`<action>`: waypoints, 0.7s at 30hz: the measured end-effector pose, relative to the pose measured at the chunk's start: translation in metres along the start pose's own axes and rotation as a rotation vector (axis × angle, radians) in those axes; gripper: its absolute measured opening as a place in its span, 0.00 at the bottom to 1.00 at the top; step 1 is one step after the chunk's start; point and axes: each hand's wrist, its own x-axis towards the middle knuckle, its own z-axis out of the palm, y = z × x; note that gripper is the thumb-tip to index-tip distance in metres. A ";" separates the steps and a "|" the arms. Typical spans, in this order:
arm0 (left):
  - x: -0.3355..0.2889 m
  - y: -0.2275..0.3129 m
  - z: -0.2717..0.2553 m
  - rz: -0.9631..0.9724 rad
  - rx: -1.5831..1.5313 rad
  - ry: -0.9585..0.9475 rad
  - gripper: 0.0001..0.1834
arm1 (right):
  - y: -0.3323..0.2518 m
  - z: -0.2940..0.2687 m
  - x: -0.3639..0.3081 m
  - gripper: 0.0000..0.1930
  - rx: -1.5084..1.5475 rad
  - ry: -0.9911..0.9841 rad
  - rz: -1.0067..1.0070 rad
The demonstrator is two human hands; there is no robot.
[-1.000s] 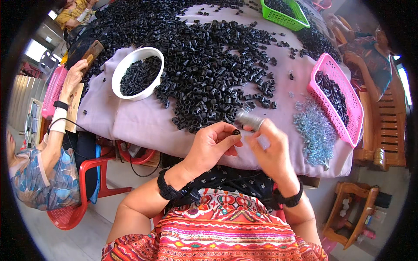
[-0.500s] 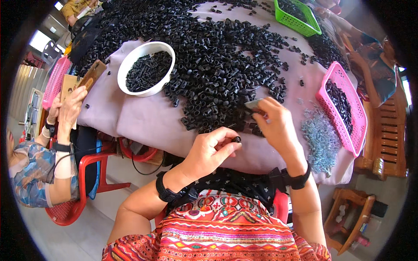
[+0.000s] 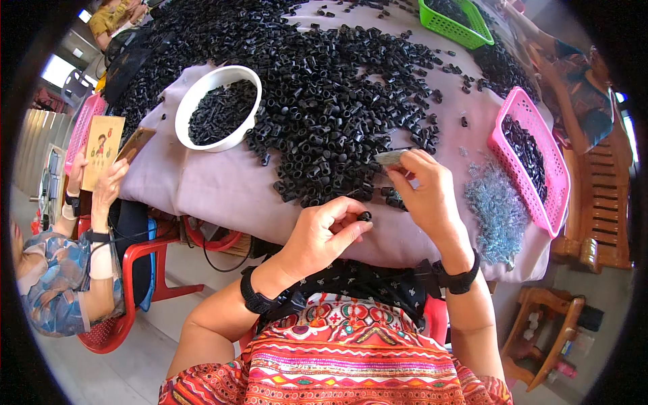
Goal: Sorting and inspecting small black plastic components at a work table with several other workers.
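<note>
Clock face is centred on the left hand (image 3: 327, 228). There, thumb and fingers are pinched around a small black ring-like part (image 3: 364, 217), which is held by the near edge of the cloth-covered table (image 3: 223, 182); this grip is unchanged over the last second. The right hand (image 3: 430, 192), seen blurred just beside the left a second ago, is now placed at two o'clock, by the near right edge of the black pile (image 3: 337, 121). A grey piece (image 3: 389, 158) is noted at its forefinger; whether it is pinched or worn cannot be told, nor whether anything else is held.

Judgement: the pair is parted, the part being kept in the left while the pile is attended to by the right.

Surroundings: white bowl (image 3: 185, 137) at ten to eleven o'clock; bluish clear pieces (image 3: 496, 212) heaped at three; pink basket (image 3: 555, 206) between two and three.
</note>
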 end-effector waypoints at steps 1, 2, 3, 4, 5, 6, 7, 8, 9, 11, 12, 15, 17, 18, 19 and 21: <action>-0.001 -0.001 0.000 -0.001 0.002 0.001 0.08 | -0.002 0.004 0.001 0.05 -0.039 -0.018 -0.068; -0.001 -0.002 0.000 0.003 0.001 0.010 0.08 | -0.008 0.006 0.003 0.05 -0.032 -0.032 -0.108; 0.000 -0.002 0.001 0.008 -0.001 0.019 0.08 | -0.011 0.011 0.004 0.05 -0.032 -0.032 -0.107; 0.000 -0.002 0.001 0.008 -0.002 0.017 0.08 | -0.013 0.016 0.004 0.06 -0.025 -0.051 -0.183; 0.000 -0.002 0.001 0.032 0.022 0.019 0.08 | -0.013 0.020 0.003 0.06 -0.017 -0.072 -0.261; 0.000 -0.003 0.000 0.057 0.045 0.021 0.08 | -0.011 0.022 0.003 0.07 -0.054 -0.113 -0.256; 0.000 -0.003 0.001 0.056 0.044 0.021 0.08 | -0.010 0.020 0.003 0.07 -0.055 -0.114 -0.255; 0.000 -0.002 0.001 0.039 0.033 0.006 0.08 | -0.007 0.017 0.003 0.06 -0.079 -0.086 -0.206; 0.000 -0.002 0.000 0.022 0.021 -0.011 0.08 | -0.003 0.014 0.003 0.06 -0.104 -0.058 -0.156; -0.001 0.000 -0.001 0.017 0.023 -0.014 0.08 | 0.006 0.006 0.002 0.06 -0.095 -0.031 -0.072; -0.001 0.001 -0.001 0.014 0.025 -0.021 0.08 | 0.007 0.002 0.002 0.06 -0.084 -0.029 -0.045; 0.000 0.001 -0.002 0.011 0.018 -0.025 0.08 | 0.009 -0.009 0.001 0.06 -0.068 -0.009 0.003; 0.000 -0.001 -0.002 0.020 0.029 -0.021 0.08 | 0.008 -0.012 0.001 0.06 -0.059 0.008 0.021; 0.000 -0.002 -0.001 0.028 0.041 -0.011 0.08 | 0.004 -0.010 0.002 0.06 -0.040 0.016 0.001; -0.001 -0.003 -0.001 0.028 0.043 -0.011 0.08 | 0.001 -0.007 0.003 0.05 -0.020 0.023 -0.021; 0.000 -0.006 0.000 0.036 0.066 0.005 0.08 | -0.004 0.000 0.005 0.05 -0.064 -0.014 -0.115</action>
